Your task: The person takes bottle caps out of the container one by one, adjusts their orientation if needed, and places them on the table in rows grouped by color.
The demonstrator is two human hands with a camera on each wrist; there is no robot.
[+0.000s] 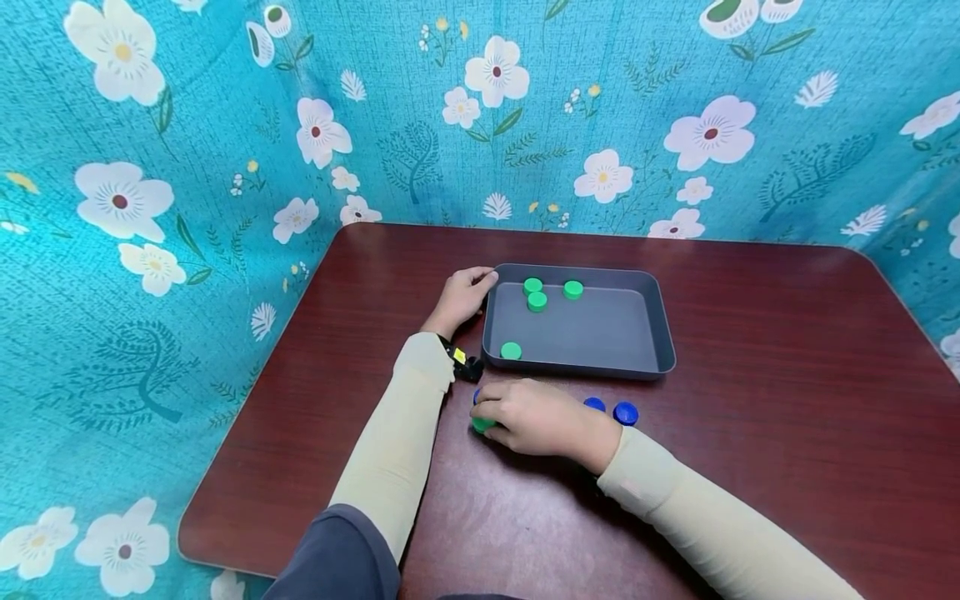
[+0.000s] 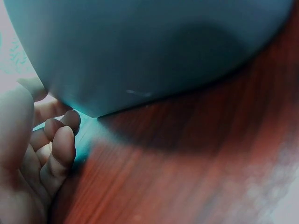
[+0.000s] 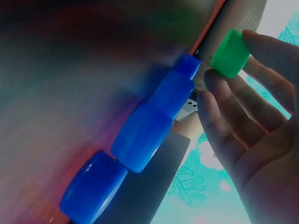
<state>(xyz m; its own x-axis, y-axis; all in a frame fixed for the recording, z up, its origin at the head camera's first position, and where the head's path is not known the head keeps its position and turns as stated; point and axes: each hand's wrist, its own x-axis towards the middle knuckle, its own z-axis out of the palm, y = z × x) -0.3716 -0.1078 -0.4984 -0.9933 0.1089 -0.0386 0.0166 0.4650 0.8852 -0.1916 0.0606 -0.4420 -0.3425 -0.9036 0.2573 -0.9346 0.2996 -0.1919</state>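
Observation:
A grey rectangular tray (image 1: 600, 329) lies on the table. Its far left corner is held by my left hand (image 1: 462, 296); in the left wrist view, the curled fingers (image 2: 63, 144) are beside the tray's wall (image 2: 140, 56). My right hand (image 1: 536, 417) pinches a green bottle cap (image 3: 231, 53) between thumb and fingertips, in front of the tray's near left side. Blue bottle caps (image 3: 142, 137) stand in a row near that hand, partly hidden by it in the head view. Inside the tray are several green caps: two touching (image 1: 537, 302), one apart (image 1: 573, 290), one near the front left (image 1: 511, 352).
Two blue caps show to the right of my right hand, one plainly (image 1: 626, 413). The dark red wooden table (image 1: 787, 375) extends to both sides. A flowered turquoise cloth (image 1: 420, 125) hangs along its back and left.

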